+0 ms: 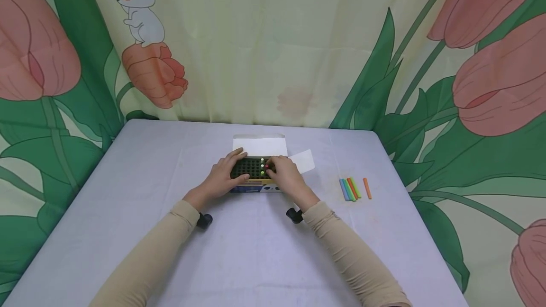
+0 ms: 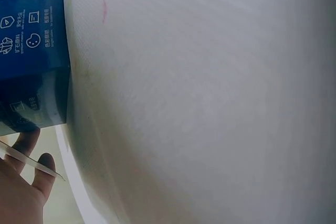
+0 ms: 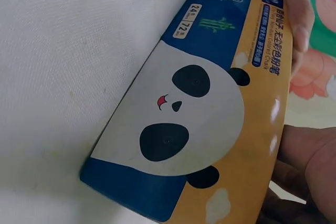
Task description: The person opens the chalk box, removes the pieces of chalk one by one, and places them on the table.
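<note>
An open chalk box with a panda front stands on the table, a dark grid of holes showing at its top. A few chalk ends, white, green and red, stick up from the grid's right part. My left hand grips the box's left end, thumb toward the near edge and fingers toward the far one. Above the right part of the grid, my right hand has its thumb and fingers bent together at a red chalk stick. In the right wrist view, the right fingers are partly hidden behind the box.
Several coloured chalk sticks lie side by side on the table at the right, with one orange stick apart from them. The box's white lid flap stands up at the back, and a side flap spreads right.
</note>
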{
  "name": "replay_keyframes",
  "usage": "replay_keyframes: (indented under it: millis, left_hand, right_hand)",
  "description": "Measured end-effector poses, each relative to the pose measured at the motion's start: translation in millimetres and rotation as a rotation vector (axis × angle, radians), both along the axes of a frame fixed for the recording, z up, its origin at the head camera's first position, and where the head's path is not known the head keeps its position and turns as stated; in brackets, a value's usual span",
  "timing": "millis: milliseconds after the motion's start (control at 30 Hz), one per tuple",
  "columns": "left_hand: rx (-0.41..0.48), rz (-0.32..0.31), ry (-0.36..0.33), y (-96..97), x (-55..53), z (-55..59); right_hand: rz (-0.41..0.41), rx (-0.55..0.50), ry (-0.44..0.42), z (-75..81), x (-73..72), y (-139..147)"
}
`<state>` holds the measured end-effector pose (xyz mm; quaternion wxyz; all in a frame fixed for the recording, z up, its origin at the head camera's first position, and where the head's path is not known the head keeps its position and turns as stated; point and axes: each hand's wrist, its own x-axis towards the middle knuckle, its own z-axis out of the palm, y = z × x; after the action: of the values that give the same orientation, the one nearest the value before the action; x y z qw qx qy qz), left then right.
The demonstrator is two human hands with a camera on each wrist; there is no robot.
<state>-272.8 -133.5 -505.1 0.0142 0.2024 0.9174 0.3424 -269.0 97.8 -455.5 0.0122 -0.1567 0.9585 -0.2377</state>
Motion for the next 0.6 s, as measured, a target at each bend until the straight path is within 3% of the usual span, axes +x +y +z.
replay_keyframes:
  millis: [333,600]
  left_hand:
    - [0.010,-0.003,0.015,-0.3,0.2,-2.0]
    - [0.014,0.000,0.009,-0.2,-1.1,-3.2]
  right_hand:
    - [0.024,0.048,0.090,-3.9,-2.2,-0.8]
    - [0.023,0.038,0.086,-2.7,-2.6,-0.7]
